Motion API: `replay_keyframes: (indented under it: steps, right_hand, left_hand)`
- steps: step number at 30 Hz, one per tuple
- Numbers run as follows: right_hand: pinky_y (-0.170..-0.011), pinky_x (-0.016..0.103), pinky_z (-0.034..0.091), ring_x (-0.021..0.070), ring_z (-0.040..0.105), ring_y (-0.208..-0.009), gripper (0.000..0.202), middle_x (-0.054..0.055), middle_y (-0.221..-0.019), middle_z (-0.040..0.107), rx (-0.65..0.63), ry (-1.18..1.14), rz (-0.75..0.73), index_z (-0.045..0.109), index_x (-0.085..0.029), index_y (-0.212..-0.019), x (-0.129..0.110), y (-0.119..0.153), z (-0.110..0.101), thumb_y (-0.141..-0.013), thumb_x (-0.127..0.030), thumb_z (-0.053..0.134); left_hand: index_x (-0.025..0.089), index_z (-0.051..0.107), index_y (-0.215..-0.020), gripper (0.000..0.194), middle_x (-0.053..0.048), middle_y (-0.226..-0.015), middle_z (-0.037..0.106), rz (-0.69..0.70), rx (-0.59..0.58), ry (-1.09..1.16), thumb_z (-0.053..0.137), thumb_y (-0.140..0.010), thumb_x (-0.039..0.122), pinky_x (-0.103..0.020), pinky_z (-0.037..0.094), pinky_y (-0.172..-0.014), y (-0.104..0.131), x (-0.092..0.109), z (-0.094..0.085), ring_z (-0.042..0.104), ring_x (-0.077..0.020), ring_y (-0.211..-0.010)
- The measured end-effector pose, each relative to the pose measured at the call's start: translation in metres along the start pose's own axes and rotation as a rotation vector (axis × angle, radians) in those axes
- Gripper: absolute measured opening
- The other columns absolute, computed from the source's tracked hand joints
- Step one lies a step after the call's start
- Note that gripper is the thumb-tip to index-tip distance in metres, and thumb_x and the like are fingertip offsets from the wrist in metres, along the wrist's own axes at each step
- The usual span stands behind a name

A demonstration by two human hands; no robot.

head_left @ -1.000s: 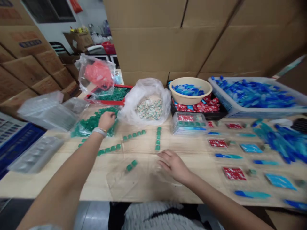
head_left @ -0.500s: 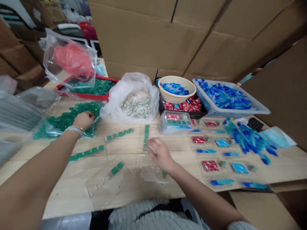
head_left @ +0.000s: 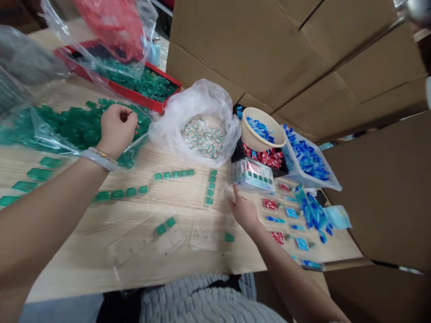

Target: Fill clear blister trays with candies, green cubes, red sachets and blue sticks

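Note:
My left hand [head_left: 117, 128] is over a heap of green translucent pieces [head_left: 72, 125] in clear plastic, its thumb and fingertips pinched together. Whatever they hold is too small to make out. My right hand [head_left: 245, 213] has its index finger extended close to a stack of filled clear packs [head_left: 253, 175]; I see nothing in it. Between the hands lie clear trays with rows of green squares [head_left: 174, 174], among them an upright column [head_left: 210, 187]. Nearer to me, one tray holds two green squares [head_left: 165, 225] and another shows a single one [head_left: 229, 237].
A red-rimmed box [head_left: 155, 104] of green pieces stands at the back left. Beside it are a white bag [head_left: 198, 94] of small patterned pieces, a cream bowl [head_left: 249, 134] and a white basket [head_left: 332, 179] of blue items. Filled packs and loose blue pieces [head_left: 311, 204] lie right.
The view has turned and shifted. My right hand has left the column of green squares and moved right, towards the stacked packs. My left hand stays over the green heap.

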State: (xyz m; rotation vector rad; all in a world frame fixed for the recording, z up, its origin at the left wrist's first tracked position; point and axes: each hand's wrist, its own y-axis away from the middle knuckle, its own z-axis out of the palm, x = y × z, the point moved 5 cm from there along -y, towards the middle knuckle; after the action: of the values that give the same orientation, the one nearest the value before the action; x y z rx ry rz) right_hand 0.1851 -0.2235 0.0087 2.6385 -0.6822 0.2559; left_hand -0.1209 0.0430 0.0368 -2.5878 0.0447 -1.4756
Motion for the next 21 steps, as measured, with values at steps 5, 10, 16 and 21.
replay_keyframes:
  steps: [5, 10, 16, 21]
  right_hand:
    - [-0.062, 0.031, 0.042, 0.0241, 0.062, -0.078, 0.060, 0.014, -0.092, 0.065, -0.015, 0.108, 0.018, 0.008, -0.014, -0.138, -0.004, -0.004, 0.000, -0.087, -0.034, 0.032]
    - [-0.064, 0.032, 0.043, 0.0240, 0.062, -0.078, 0.059, 0.014, -0.092, 0.064, -0.045, 0.160, 0.024, 0.006, -0.013, -0.138, -0.008, -0.006, 0.000, -0.088, -0.034, 0.029]
    - [-0.064, 0.032, 0.042, 0.0233, 0.062, -0.077, 0.061, 0.014, -0.092, 0.063, -0.041, 0.193, 0.040, 0.001, -0.012, -0.138, -0.008, -0.008, -0.001, -0.088, -0.032, 0.029]
    - [-0.062, 0.032, 0.043, 0.0239, 0.062, -0.075, 0.061, 0.012, -0.090, 0.064, -0.013, 0.179, 0.032, 0.004, -0.014, -0.138, -0.007, -0.008, -0.002, -0.087, -0.033, 0.031]
  left_hand:
    - [0.010, 0.049, -0.093, 0.022, 0.001, -0.070, 0.053, 0.021, -0.026, 0.109, 0.040, -0.081, 0.026, -0.016, 0.045, -0.052, 0.006, 0.003, 0.000, 0.049, -0.0033, -0.057]
    - [0.012, 0.048, -0.093, 0.021, 0.001, -0.074, 0.054, 0.062, -0.066, 0.154, 0.041, -0.080, 0.027, -0.019, 0.047, -0.056, 0.010, 0.004, 0.002, 0.048, -0.0037, -0.058]
    - [0.013, 0.049, -0.089, 0.019, 0.002, -0.070, 0.052, 0.102, -0.059, 0.186, 0.043, -0.079, 0.028, -0.019, 0.045, -0.054, 0.012, 0.005, 0.004, 0.048, -0.0046, -0.057]
    - [0.014, 0.051, -0.086, 0.018, 0.003, -0.065, 0.049, 0.124, -0.040, 0.249, 0.045, -0.077, 0.029, -0.019, 0.044, -0.051, 0.012, 0.003, 0.005, 0.049, -0.0055, -0.053]
